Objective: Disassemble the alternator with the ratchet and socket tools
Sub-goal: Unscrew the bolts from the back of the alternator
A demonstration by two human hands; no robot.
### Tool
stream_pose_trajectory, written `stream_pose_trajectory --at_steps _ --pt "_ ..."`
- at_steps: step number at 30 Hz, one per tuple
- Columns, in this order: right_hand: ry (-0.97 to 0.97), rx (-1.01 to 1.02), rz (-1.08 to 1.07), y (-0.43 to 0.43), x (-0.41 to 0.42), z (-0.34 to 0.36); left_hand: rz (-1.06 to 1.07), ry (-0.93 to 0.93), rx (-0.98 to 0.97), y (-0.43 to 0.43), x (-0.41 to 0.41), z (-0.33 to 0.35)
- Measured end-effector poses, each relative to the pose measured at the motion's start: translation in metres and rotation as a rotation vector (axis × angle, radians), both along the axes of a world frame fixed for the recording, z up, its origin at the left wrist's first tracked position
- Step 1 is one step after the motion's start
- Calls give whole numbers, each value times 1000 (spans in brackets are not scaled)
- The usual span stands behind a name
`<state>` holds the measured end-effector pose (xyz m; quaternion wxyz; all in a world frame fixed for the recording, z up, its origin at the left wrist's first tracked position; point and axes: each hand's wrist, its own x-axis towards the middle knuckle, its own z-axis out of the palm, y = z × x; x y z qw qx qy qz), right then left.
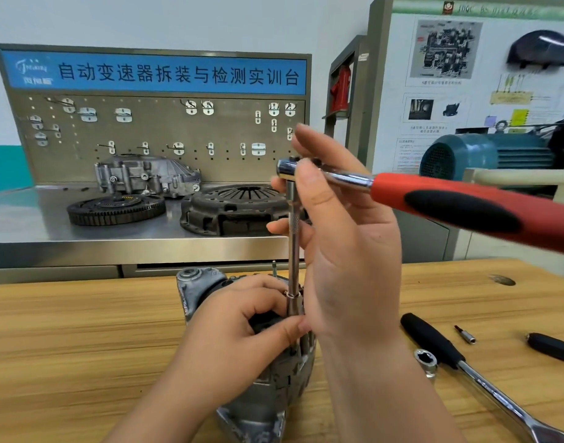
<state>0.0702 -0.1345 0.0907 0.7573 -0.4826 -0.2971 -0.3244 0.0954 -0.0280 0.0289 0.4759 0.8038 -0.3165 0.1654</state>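
Two hands | left hand (242, 327) fingers pinch socket (294, 304) on alternator (268, 398) | right hand (347, 251) fingers grip ratchet (434, 199) head | sign (178, 73): 自动变速器拆装与检测实训台

Ratchet (402, 190) handle leaves frame at three o'clock; left hand (242, 327) hides where the socket (294, 306) meets the alternator (264, 407), six o'clock.

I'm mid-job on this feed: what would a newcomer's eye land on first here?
The red-and-black-handled chrome ratchet stretching across centre-right, its head gripped by the right hand. Below it a chrome extension bar stands upright on the grey metal alternator on the wooden table, where the left hand pinches its lower end. Behind, top left, hangs a blue lettered banner.
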Motion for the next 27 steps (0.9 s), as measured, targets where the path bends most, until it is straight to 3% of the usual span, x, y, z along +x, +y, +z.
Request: stream_pose_trajectory --at_steps 11,15,19,27 --pt "154 108 218 -3 3 -1 -42 0 -7 1 -1 -3" --pt "134 62 100 0 3 -2 5 -32 13 0 0 -2" --pt "-52 -63 -78 2 2 0 65 -56 -27 -2 0 -3" --pt "108 39 151 0 4 -3 -17 -83 27 0 0 -1"
